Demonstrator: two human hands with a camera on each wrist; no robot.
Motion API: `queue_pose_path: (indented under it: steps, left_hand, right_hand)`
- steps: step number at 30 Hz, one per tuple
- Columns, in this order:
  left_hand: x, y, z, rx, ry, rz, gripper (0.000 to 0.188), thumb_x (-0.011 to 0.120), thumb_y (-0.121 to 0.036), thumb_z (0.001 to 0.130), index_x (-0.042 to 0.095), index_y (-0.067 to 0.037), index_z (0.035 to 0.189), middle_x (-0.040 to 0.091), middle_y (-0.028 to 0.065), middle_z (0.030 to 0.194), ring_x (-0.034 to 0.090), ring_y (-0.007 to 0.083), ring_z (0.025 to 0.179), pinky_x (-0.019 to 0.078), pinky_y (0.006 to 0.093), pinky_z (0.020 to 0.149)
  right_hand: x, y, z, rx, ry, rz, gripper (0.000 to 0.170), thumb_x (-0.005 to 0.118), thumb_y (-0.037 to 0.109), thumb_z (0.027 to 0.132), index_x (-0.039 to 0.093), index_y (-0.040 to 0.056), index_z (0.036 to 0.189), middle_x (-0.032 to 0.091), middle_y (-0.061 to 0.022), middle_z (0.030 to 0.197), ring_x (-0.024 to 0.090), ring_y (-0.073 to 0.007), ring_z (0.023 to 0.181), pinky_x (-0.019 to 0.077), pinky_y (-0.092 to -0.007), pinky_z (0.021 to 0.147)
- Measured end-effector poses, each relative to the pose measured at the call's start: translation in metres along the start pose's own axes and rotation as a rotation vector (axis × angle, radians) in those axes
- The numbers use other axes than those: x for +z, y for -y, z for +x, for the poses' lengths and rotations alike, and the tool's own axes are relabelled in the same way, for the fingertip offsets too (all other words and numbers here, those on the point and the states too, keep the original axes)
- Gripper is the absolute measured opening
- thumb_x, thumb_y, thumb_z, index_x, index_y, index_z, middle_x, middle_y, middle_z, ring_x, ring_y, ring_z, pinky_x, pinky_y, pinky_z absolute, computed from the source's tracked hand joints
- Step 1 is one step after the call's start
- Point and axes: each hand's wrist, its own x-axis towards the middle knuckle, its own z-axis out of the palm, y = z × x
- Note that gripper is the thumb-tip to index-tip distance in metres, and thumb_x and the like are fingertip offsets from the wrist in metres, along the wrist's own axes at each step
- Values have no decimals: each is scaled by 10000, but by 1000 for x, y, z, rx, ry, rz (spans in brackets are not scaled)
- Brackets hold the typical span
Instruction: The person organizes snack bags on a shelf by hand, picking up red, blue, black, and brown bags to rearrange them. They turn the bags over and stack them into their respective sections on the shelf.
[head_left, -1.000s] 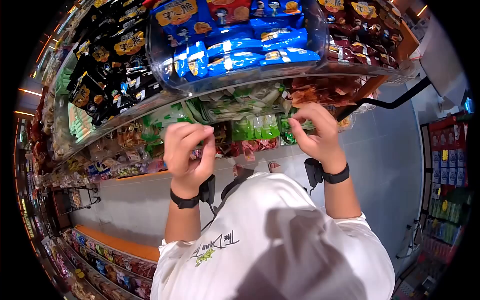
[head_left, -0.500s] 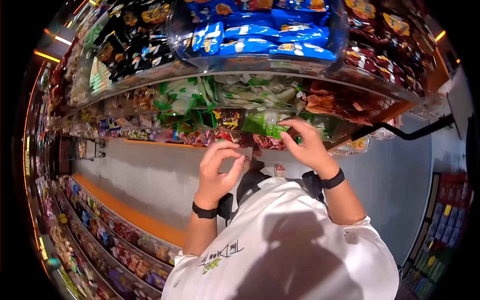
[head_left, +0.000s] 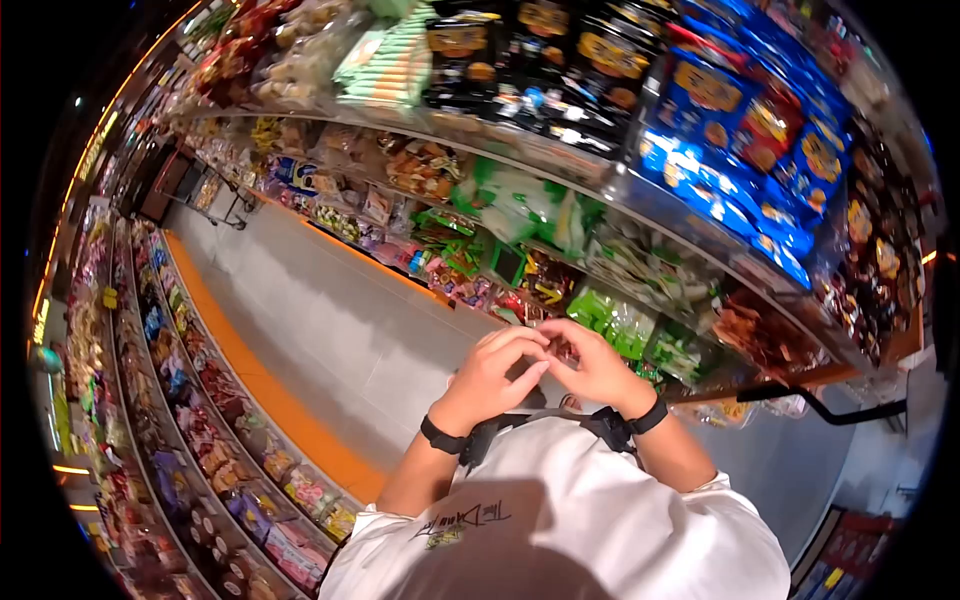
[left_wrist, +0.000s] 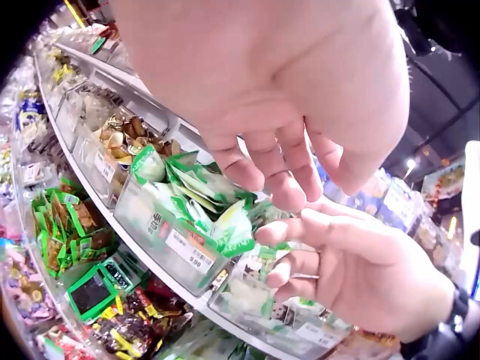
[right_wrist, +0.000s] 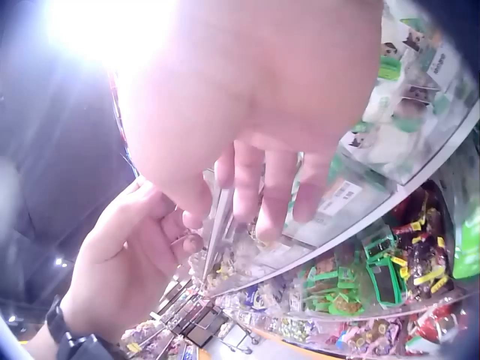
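Observation:
In the head view my left hand [head_left: 496, 372] and right hand [head_left: 594, 370] meet in front of my white shirt, fingertips right at each other. Both hold nothing, their fingers loosely bent. From the left wrist, the fingers [left_wrist: 283, 184] of my left hand hang over the right hand [left_wrist: 360, 266], whose palm faces them. The right wrist view shows the left hand [right_wrist: 124, 251] beside the loosely bent fingers of the right. Closest to the hands are green snack packets [head_left: 612, 322] on the lower shelf and a bin of green-and-white packets [left_wrist: 199, 195] with a price tag.
Blue snack bags [head_left: 740, 150] and black bags [head_left: 540, 75] fill the upper shelf ahead. A black bar [head_left: 830, 408] juts out at the right. Another shelf of sweets [head_left: 190, 440] with an orange base [head_left: 240, 370] lines the aisle floor [head_left: 310, 310] on the left.
My hands have come together from apart, the left moving right toward the other. The head view has swung left, so the shelves now slant and more of the aisle shows.

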Motion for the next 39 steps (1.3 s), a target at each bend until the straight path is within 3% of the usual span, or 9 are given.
queue_pose_path:
  steps: [5,7,9,14,19,23,29,34,39]
  left_hand:
    - [-77,43,-21,-37,-46,12,130,796,-96,935,702,-70,1020,760,104,1211,738,336,1124,572,440,988]
    - [-122,58,-36,-99,-45,15,140,796,-102,935,700,-72,1032,759,107,1208,737,340,1122,573,436,989]
    - [-160,87,-60,-110,-181,-16,129,781,-66,944,690,-67,1035,758,108,1200,743,314,1083,583,399,943]
    - [-258,133,-122,-254,-384,-76,125,763,-3,938,674,-54,1009,765,112,1156,734,269,1036,572,364,904]
    - [-330,155,-143,-275,-435,-27,96,757,-27,960,676,-41,1009,770,108,1127,736,255,1012,563,352,859]
    - [-367,184,-130,-274,-413,-22,95,768,-31,956,692,-41,1011,779,111,1107,736,251,997,560,352,846]
    - [-415,246,-85,-276,-369,-10,108,782,-56,958,700,-38,1025,789,111,1077,742,261,994,560,358,855]
    - [-458,291,-35,-400,-170,-37,221,795,-115,976,738,-34,1174,770,122,1179,740,284,1081,574,377,930]
    - [-513,323,12,-458,-80,-44,246,758,-191,1022,737,-36,1212,761,135,1182,736,312,1109,567,398,1000]
  right_hand:
    - [44,9,61,57,104,-29,303,796,146,993,731,2,1251,772,-143,1175,749,-236,992,596,-356,855]
    - [69,19,93,97,140,-33,297,787,132,1005,729,6,1267,771,-127,1146,746,-206,949,587,-328,814]
    - [93,51,132,208,246,-7,303,786,133,1019,727,19,1293,759,-103,1107,733,-158,933,575,-300,791]
    - [185,79,242,-153,326,-81,261,763,114,1032,726,3,1264,757,-124,1081,753,-199,955,591,-333,814]
    - [261,104,320,-341,281,-64,152,748,109,1027,749,10,1142,767,-143,1026,754,-281,932,589,-395,821]
    - [292,104,368,-496,300,-53,135,736,102,1032,742,14,1134,752,-132,1021,722,-310,910,565,-409,810]
    - [287,90,434,-437,291,-55,126,727,122,1022,731,17,1091,742,-139,1005,723,-335,919,574,-427,826]
    - [275,61,498,-416,219,-189,134,736,174,1002,736,47,1043,743,-142,971,729,-361,938,577,-450,834]
    - [299,47,570,-404,291,-153,147,749,193,1002,738,48,1020,737,-136,947,727,-352,898,573,-458,813]
